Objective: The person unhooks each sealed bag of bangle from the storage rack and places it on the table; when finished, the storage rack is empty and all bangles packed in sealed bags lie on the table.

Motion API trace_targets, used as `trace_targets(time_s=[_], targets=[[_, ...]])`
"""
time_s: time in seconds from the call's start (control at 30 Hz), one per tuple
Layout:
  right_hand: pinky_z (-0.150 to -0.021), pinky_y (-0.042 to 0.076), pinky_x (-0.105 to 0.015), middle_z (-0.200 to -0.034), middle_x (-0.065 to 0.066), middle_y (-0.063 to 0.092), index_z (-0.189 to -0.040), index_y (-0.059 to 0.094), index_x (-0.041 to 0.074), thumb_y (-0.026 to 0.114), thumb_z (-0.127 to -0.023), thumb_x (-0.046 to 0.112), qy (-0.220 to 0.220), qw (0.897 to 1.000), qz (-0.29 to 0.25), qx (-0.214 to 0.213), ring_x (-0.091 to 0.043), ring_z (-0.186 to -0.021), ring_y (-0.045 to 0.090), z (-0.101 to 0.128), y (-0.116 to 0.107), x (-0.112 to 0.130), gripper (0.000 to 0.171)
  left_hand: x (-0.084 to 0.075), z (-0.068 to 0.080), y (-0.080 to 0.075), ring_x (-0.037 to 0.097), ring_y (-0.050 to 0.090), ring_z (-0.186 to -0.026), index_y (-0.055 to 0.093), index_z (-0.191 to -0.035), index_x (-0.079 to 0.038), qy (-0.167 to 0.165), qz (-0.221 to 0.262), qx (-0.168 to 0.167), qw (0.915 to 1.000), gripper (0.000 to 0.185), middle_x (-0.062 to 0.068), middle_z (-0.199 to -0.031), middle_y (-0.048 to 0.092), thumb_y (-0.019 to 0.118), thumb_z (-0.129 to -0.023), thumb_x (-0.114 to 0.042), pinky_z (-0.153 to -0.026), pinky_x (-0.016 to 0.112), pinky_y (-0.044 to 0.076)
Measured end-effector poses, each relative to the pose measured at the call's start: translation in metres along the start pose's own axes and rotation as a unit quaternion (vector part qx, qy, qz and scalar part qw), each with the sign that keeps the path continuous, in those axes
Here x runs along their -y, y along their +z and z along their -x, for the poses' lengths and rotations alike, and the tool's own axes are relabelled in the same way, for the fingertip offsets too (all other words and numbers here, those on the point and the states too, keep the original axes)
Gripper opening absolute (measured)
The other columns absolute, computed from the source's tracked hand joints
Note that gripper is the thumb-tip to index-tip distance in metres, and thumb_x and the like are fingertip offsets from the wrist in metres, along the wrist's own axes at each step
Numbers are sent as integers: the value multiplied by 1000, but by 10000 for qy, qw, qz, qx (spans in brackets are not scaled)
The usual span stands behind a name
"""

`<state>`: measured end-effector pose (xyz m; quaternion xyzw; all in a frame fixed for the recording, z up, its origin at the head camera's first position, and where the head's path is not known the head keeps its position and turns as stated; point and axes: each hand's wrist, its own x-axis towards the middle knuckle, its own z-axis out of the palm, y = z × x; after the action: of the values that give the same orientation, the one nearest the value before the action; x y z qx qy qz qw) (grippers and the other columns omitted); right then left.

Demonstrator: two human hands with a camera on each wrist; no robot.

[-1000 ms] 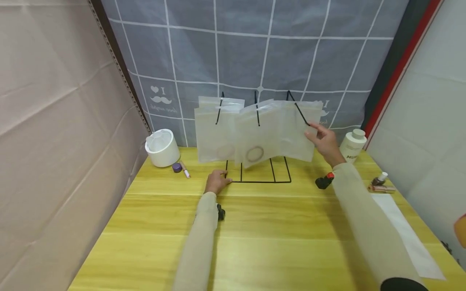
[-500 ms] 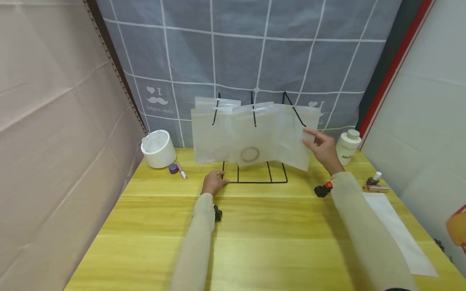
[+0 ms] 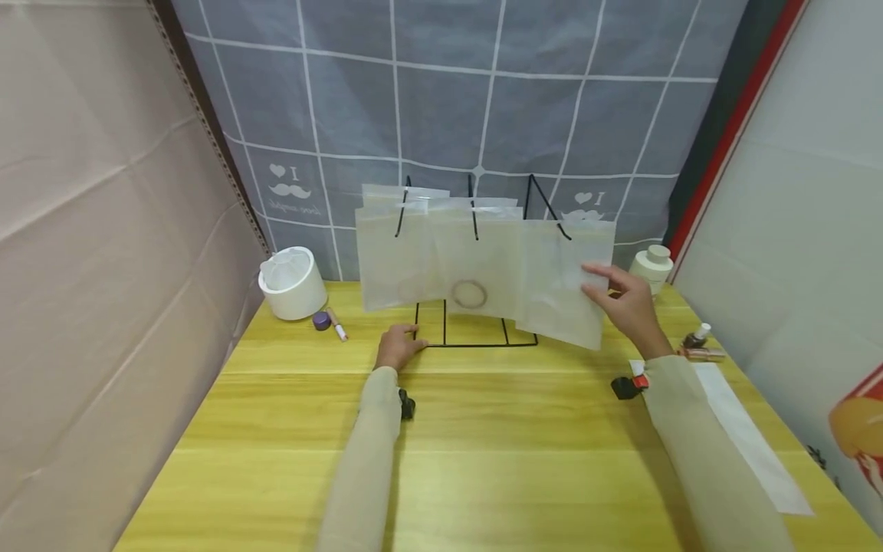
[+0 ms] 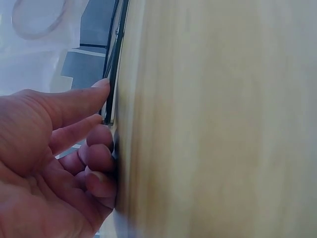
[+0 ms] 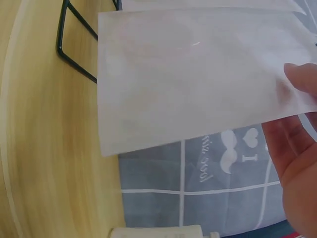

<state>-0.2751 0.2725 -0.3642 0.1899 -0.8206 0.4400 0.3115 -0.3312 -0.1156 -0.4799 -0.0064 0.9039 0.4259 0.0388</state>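
A black wire rack (image 3: 483, 344) stands at the back of the yellow wooden table (image 3: 483, 460), and translucent plastic bags (image 3: 407, 253) hang from its hooks. One hanging bag holds a ring (image 3: 469, 294). My right hand (image 3: 624, 303) pinches the right edge of the rightmost bag (image 3: 559, 284), which sits lower than the others and tilts. In the right wrist view this bag (image 5: 198, 74) spreads in front of my fingers (image 5: 297, 139). My left hand (image 3: 398, 351) rests on the table at the rack's front left corner. Its fingertips (image 4: 99, 144) press against the base wire (image 4: 116, 59).
A white cup (image 3: 292, 284), a purple jar (image 3: 320, 320) and a small tube (image 3: 336, 326) lie at the back left. A white bottle (image 3: 651, 264), small vials (image 3: 697, 337) and a white paper strip (image 3: 748, 437) are on the right. A grey checked curtain hangs behind.
My right hand has drawn the rightmost bag down and to the right, away from the other bags. My left hand has stayed at the rack's base.
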Motion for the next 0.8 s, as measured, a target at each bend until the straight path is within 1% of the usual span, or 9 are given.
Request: trace_targets(time_s=[0.13,0.27,0.37,0.5,0.63,0.7,0.73,0.77,0.8], targets=[[-50,33,-15,-104,-27,70,-115,72,-9,73,-81,-16,-477,9988,141,0,-10,-56,36,6,-6,7,34,1,-1,0,39,44,-140,60,-140,-5,-20,25,-3,10000,49,16,-148,53,72,-95,-19,-111,54,41],[-51,34,-13,-101,-25,71,-112,73,-9,73,-78,-19,-685,9972,280,-37,-10,-57,41,14,-14,17,35,3,-2,1,38,44,-140,61,-140,-7,-78,35,33,10000,49,16,-148,53,73,-94,-20,-111,54,41],[-53,35,-12,-103,-17,73,-110,73,-10,74,-76,-22,-798,9961,360,-124,-8,-57,43,20,-21,27,36,4,-3,3,39,44,-140,62,-139,-6,-80,45,28,10000,48,16,-148,53,73,-94,-20,-111,54,41],[-52,34,-13,-100,-2,74,-106,74,-11,72,-72,-27,-987,9946,290,-135,-5,-56,41,29,-35,39,38,3,-1,4,39,45,-139,62,-138,-5,-22,54,48,10000,48,17,-147,54,73,-94,-19,-111,55,42],[-51,35,-15,-95,-1,74,-104,73,-13,70,-68,-33,-1076,9941,-71,-69,-5,-57,42,42,-54,41,42,2,-1,3,39,48,-138,62,-138,-5,13,-128,14,9999,48,16,-146,55,72,-95,-21,-110,53,43],[-50,36,-17,-98,-3,75,-106,71,-16,67,-68,-34,-992,9935,-553,55,-6,-59,44,52,-64,36,42,1,-2,2,39,48,-137,62,-138,-6,13,-193,-17,9998,48,16,-146,56,72,-95,-21,-110,53,43],[-50,37,-18,-100,-4,75,-107,70,-17,66,-69,-34,-871,9927,-821,138,-6,-59,46,57,-68,33,42,1,-2,1,39,49,-137,62,-139,-6,28,-219,-27,9998,48,16,-145,56,72,-95,-21,-110,54,43],[-47,35,-19,-100,-4,76,-108,70,-18,66,-71,-34,-709,9914,-1081,221,-6,-57,44,62,-72,30,41,2,-3,1,39,49,-137,62,-139,-6,35,-227,-28,9997,48,17,-145,56,72,-95,-21,-110,54,43],[-46,33,-21,-93,-1,74,-110,69,-17,66,-73,-32,-404,9916,-1193,308,-7,-55,42,68,-76,28,40,2,-2,0,39,48,-137,61,-139,-6,20,-211,-19,9998,48,17,-145,56,72,-95,-21,-110,54,43]])
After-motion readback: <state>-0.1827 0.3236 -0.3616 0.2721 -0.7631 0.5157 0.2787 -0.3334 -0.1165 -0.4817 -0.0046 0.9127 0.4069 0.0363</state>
